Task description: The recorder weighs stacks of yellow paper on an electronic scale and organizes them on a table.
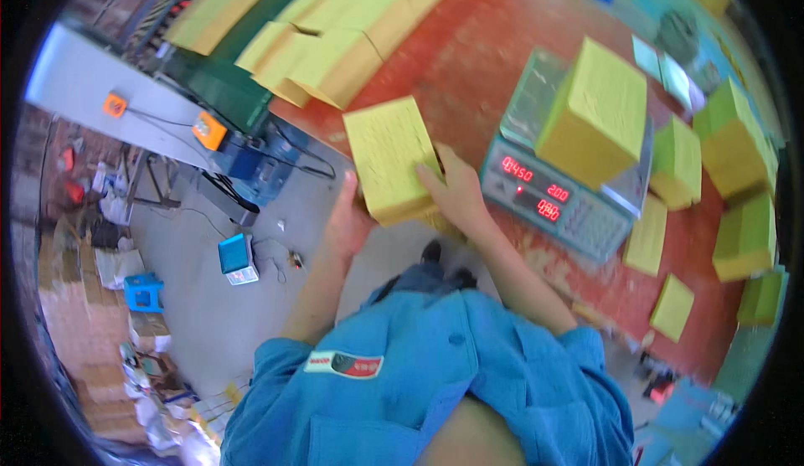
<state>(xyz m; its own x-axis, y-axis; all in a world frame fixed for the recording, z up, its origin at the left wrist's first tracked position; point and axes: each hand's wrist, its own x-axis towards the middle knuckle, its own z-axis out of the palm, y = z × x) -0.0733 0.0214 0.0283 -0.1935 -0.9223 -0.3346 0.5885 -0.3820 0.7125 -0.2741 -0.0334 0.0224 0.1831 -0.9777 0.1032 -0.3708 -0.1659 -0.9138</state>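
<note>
Both of my hands grip a thick stack of yellow paper [388, 152] at the near edge of the red table. My left hand [347, 219] is closed against its left side, thumb up. At the right side, my right hand [453, 183] clasps the stack with its thumb on the top face; its other fingers are partly hidden. Just right of that hand is a teal digital scale [557, 206] with a lit red display. A taller stack of yellow paper [596, 114] rests on the scale's metal platform.
Long rows of yellow paper stacks [339, 56] lie at the table's far left, beside a green machine bed. More yellow stacks [733, 144] stand to the right on the red table [469, 43]. A blue stool [143, 292] and a small teal-topped device [237, 257] are on the floor at left.
</note>
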